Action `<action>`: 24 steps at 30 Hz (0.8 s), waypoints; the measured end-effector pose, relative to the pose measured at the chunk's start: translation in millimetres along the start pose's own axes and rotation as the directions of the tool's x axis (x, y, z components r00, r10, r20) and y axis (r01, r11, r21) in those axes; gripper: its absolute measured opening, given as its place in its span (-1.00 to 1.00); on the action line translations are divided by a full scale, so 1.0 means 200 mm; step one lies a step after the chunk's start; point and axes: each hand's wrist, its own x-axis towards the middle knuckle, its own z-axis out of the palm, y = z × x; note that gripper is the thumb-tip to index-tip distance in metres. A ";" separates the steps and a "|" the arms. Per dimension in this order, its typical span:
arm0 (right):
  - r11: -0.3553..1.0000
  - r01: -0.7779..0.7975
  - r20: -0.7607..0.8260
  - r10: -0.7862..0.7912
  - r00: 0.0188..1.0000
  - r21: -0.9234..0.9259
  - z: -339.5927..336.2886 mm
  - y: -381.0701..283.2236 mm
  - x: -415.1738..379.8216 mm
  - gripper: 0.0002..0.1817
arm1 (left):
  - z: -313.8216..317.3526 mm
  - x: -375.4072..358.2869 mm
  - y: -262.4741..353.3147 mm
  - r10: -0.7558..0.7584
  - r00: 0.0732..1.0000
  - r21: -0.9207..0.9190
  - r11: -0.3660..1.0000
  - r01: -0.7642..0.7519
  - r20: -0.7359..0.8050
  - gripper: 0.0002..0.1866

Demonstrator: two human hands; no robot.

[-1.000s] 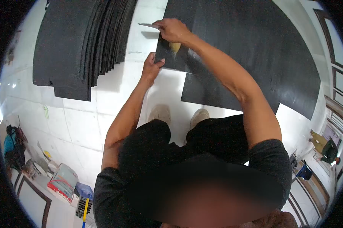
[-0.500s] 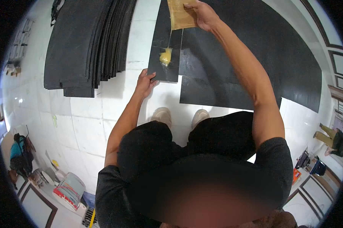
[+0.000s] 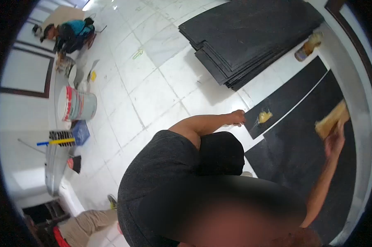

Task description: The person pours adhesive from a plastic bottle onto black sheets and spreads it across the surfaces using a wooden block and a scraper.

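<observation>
My left hand (image 3: 237, 117) is closed at the near left corner of a narrow black sheet (image 3: 295, 88), fingertips right at its edge. A blob of yellow glue-like paste (image 3: 265, 116) sits on that sheet, close to my left hand. Out to the right, my right hand (image 3: 335, 140) grips a flat tan spreader-like piece (image 3: 332, 119), held over a wider black sheet (image 3: 293, 152). A thin pale gap separates the narrow sheet from the wider one.
A tall stack of black sheets (image 3: 252, 37) stands beyond my left hand, with a jar (image 3: 304, 51) beside it. On the left are a white bucket (image 3: 81, 103) and a crouching person (image 3: 72, 35). Another person's legs (image 3: 87, 222) show at lower left, on the white tiled floor (image 3: 140, 94).
My view has swung to the left, bringing the bucket and the crouching person further in. The tan piece stays in my right hand, and my left hand remains at the narrow sheet's corner.
</observation>
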 end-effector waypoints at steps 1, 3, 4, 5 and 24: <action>0.998 -0.038 -0.109 0.033 0.994 -0.047 -0.05 0.10 -0.07 -0.34 | 0.00 0.13 -0.08 0.006 1.000 0.053 0.999 -0.005 -0.016 -0.58; 0.988 -0.127 -0.059 0.133 0.989 0.093 -0.34 0.37 -0.23 -0.34 | 0.00 0.02 0.02 0.112 0.993 0.380 0.921 -0.088 -0.042 -0.57; 0.984 -0.153 -0.066 0.159 0.985 0.094 -0.47 0.51 -0.32 -0.34 | -0.04 -0.09 0.10 0.199 0.980 0.678 0.724 -0.125 -0.032 -0.53; 0.983 -0.095 -0.063 0.086 0.994 -0.158 -0.47 0.62 -0.46 -0.31 | -0.06 -0.17 0.18 0.196 0.978 0.665 0.740 -0.101 -0.069 -0.53; 0.909 -0.208 -0.474 0.370 0.799 0.360 -1.08 1.31 -1.68 -0.34 | -0.03 0.27 2.24 0.725 0.608 0.714 0.608 -0.347 -0.322 0.19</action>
